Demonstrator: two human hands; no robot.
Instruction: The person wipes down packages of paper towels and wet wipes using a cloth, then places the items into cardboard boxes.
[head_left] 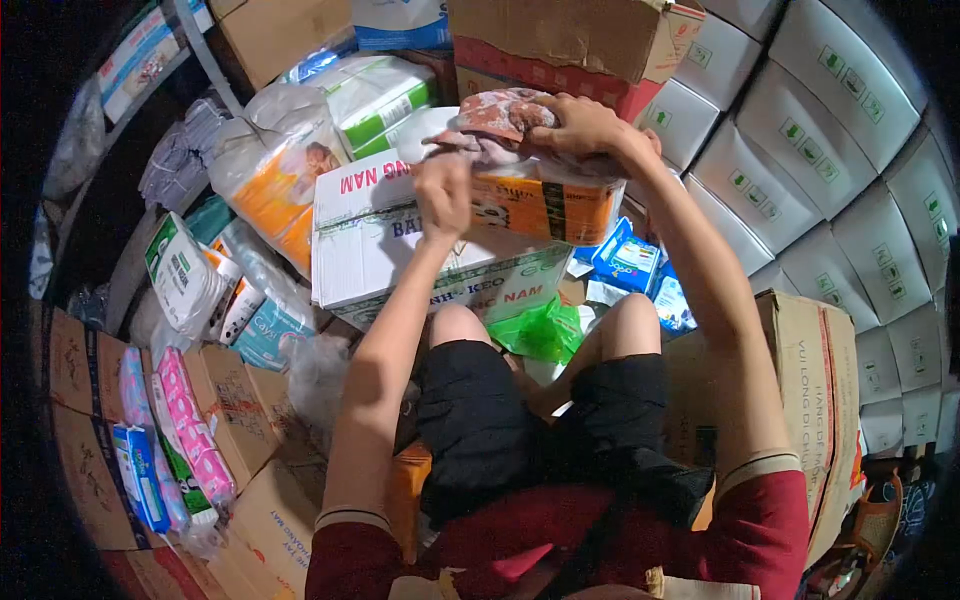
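A crumpled reddish-brown and white patterned cloth (500, 113) lies on top of an orange printed carton (530, 208). My right hand (580, 125) is at the cloth's right side, its fingers curled over the fabric. Lower and to the left, my left hand (443, 195) is closed, slightly blurred, with the cloth's left edge at its fingers. The orange carton rests by a white box with red and blue lettering (350, 240) in front of my knees. Folds of cloth and my fingers hide part of the orange carton's top.
White cartons with green marks (800, 140) are stacked along the right. A brown carton (815, 420) stands by my right elbow. Bagged packs (275, 170) and pink packages (190, 425) crowd the left. Blue packets (627, 257) and a green plastic bag (540, 330) lie near my knees.
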